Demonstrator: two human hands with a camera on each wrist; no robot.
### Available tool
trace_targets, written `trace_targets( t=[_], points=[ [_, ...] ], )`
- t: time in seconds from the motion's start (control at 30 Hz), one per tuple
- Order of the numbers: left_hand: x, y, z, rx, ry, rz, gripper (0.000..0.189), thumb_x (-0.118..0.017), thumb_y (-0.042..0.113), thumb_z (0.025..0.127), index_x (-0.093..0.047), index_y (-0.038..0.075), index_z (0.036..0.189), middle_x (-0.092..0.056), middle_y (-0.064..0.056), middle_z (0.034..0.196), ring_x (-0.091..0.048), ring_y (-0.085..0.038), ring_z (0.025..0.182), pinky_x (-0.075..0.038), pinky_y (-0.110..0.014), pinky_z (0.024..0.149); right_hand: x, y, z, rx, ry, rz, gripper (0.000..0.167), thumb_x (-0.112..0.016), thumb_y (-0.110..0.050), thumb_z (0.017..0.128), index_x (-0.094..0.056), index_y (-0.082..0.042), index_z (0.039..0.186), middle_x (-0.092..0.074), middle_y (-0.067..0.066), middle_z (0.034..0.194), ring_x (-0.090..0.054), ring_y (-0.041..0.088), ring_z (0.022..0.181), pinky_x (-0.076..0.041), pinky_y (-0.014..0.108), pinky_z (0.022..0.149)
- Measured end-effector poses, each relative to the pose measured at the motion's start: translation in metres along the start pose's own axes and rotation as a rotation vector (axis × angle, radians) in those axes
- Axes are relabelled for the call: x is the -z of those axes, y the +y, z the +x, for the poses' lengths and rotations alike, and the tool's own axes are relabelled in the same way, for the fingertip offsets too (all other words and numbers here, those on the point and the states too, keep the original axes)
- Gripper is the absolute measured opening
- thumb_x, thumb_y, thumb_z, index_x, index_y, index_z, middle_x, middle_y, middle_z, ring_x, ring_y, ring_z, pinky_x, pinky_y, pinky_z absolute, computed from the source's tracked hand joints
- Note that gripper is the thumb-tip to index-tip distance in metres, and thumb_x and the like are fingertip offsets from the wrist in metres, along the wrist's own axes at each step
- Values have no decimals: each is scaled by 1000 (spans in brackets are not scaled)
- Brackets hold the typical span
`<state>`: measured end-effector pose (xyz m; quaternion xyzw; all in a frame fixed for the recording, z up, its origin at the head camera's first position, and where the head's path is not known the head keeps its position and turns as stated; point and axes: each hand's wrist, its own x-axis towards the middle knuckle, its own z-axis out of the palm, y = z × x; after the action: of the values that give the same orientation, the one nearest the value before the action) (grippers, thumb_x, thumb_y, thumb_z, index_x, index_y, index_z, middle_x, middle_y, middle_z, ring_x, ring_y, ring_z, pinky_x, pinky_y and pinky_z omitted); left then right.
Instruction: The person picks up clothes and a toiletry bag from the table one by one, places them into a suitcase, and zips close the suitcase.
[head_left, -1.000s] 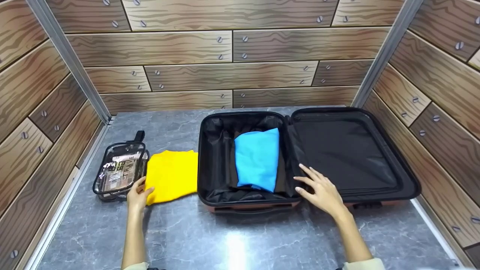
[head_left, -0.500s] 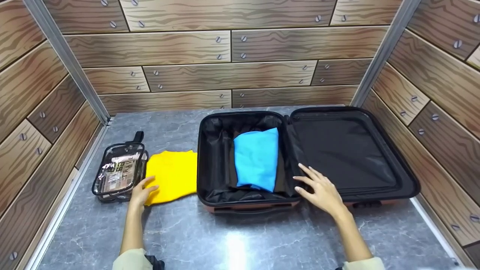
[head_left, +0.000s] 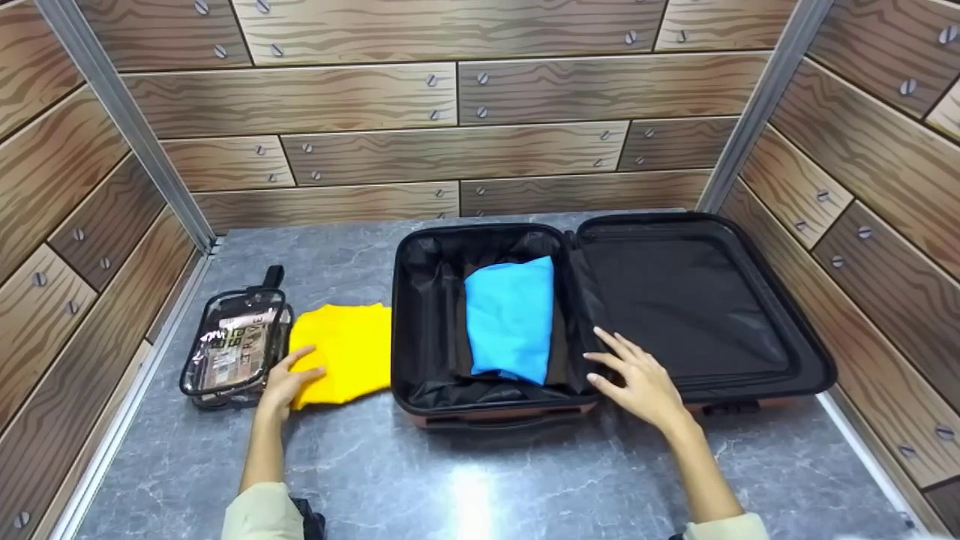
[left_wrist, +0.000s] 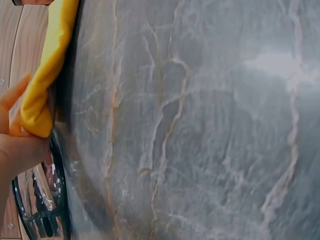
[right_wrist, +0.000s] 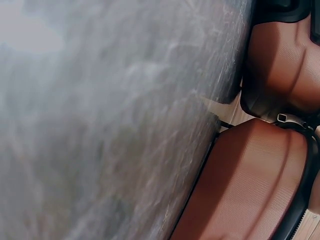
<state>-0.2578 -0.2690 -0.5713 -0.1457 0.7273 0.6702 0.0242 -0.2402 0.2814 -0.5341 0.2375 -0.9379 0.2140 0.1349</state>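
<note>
Head view of a grey marble table [head_left: 465, 480] enclosed by wood-patterned walls. The left hand [head_left: 289, 382] lies on the near left corner of a folded yellow cloth [head_left: 346, 351]; the fingers lie across its top, and in the left wrist view the cloth's near corner sits between fingers and thumb, so the hand is pinching the cloth [left_wrist: 50, 65] at that corner. The cloth rests flat on the table, toward the left edge, between a clear pouch [head_left: 236, 346] and an open suitcase [head_left: 409, 315], touching or just beside both. The pouch, trimmed in black, holds printed items that are too small to read.

The suitcase lies opened flat across the middle and right of the table, its two halves side by side. The left half is lined in black and holds a folded blue cloth [head_left: 510, 319], which lies toward the hinge side. The right half is covered by a flat black liner [head_left: 682, 307].

The right hand [head_left: 637, 382] rests on the near end of the hinge ridge between the two halves, fingers straight and spread, grasping nothing. The right wrist view shows the suitcase's reddish-brown textured shell [right_wrist: 250, 180] against the table; the hand itself is out of that frame.
</note>
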Motion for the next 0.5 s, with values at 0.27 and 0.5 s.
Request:
trace_targets(
  t=[0.27,0.5],
  points=[
    [-2,-3,-2,-29,-28,-12,70,-62,-6,81,-32,9,143,-37,-32,128,-31,0,39,-29,-14,35,0,1,0,6,9,2,34,-63,-37,85,-65,-22,116,-32,-5,145,-32,30,129,-31,61,90],
    [-3,3,-3,-64,-58,-72,71,-59,-10,81,-31,10,143,-25,-27,138,-33,-1,39,-31,-14,35,0,1,0,1,4,-1,34,-61,-40,86,-65,-23,116,-32,-5,145,-32,29,129,-31,61,91]
  ],
)
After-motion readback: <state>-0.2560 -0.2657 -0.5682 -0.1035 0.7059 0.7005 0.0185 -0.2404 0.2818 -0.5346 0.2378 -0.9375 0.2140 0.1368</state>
